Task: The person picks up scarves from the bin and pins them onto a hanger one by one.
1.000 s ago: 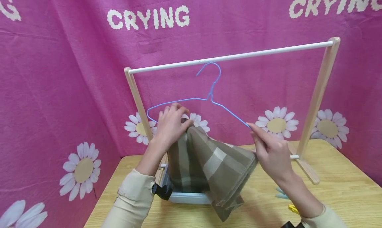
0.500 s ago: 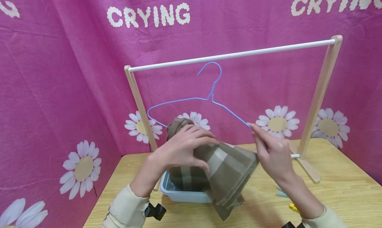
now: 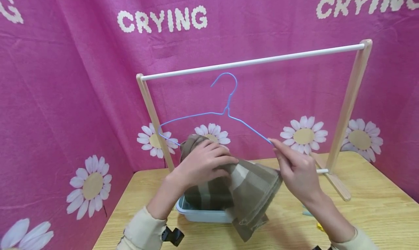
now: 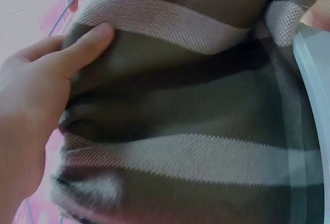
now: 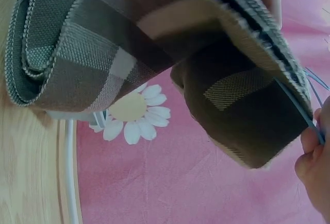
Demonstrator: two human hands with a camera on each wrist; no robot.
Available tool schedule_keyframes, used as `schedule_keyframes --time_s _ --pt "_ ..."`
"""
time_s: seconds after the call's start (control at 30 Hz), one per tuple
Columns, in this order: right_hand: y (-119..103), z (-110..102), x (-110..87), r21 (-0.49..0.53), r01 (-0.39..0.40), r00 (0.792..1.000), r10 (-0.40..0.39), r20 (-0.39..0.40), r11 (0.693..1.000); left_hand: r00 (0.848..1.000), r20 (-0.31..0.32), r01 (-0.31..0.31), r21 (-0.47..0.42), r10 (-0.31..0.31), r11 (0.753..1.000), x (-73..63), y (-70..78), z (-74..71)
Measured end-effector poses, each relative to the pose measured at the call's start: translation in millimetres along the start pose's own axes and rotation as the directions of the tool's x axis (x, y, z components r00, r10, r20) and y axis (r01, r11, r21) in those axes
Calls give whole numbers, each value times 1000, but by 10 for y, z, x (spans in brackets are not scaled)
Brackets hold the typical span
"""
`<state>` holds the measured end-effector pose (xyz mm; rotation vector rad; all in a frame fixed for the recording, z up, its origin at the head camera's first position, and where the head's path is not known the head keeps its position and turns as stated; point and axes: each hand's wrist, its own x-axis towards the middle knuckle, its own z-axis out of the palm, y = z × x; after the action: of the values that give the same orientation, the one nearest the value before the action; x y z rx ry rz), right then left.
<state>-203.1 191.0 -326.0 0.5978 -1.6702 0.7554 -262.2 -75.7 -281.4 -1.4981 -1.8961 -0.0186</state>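
Hanger [image 3: 227, 109] runs crosswise, hook [image 3: 226, 73] upward, hands [image 3: 204, 164] [image 3: 300, 173] curled: left gripping cloth [image 3: 252, 184], right pinching hanger.

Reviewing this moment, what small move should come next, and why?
Probably spread the plaid cloth along the blue hanger with the left hand: it looks bunched near the hanger's left end, the right hand pinches the other side, and the hook is off the white rail.
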Motion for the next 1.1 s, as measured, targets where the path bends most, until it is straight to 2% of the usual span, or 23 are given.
schedule_keyframes --time_s 0.07,0.13,0.23,0.3,0.37,0.47,0.53,0.6,0.67,0.77,0.8,0.83,0.87,0.93,1.0,1.03,1.1 --pt "-7 12 7 7 18 1000 -18 4 1000 996 -87 6 48 -1 999 26 -9 30" --pt "-12 22 13 19 32 999 -33 6 999 986 -160 48 78 -35 996 66 -15 44" --pt "-13 26 19 23 69 998 -70 8 997 970 -207 154 110 -129 982 134 -36 41" --pt "-22 24 18 19 100 995 -100 4 995 954 -230 227 125 -195 966 187 -66 18" --pt "-41 25 13 8 132 991 -132 -3 991 927 -253 316 133 -276 939 237 -110 -11" --pt "-87 36 3 8 166 986 -166 -14 986 862 -279 471 129 -424 872 309 -180 -56" --pt "-121 49 -2 23 179 984 -179 -19 984 818 -249 559 133 -519 818 354 -222 -63" --pt "-147 67 -1 35 180 984 -179 -22 983 793 -174 607 143 -584 782 390 -255 -49" --pt "-158 84 3 39 159 987 -158 -25 987 776 -60 630 124 -628 766 409 -275 -16" --pt "-149 114 2 26 110 994 -109 -23 994 754 81 650 55 -652 758 385 -285 19" --pt "-141 123 -3 21 96 995 -95 -19 995 752 113 652 19 -650 758 366 -278 17" --pt "-131 131 -10 16 85 996 -85 -13 996 757 136 647 -20 -639 762 345 -264 8" --pt "-121 137 -19 13 77 997 -77 -9 997 773 152 629 -58 -616 775 326 -240 -10" --pt "-102 145 -37 7 62 998 -62 -5 998 823 189 562 -140 -536 815 300 -165 -59" --pt "-88 149 -49 15 44 999 -44 -6 999 876 239 465 -186 -419 866 299 -56 -102" --pt "-84 151 -51 16 33 999 -33 -9 999 893 269 418 -197 -361 887 305 5 -115" --pt "-84 158 -44 26 14 1000 -14 -11 1000 912 316 331 -191 -262 924 330 122 -132"
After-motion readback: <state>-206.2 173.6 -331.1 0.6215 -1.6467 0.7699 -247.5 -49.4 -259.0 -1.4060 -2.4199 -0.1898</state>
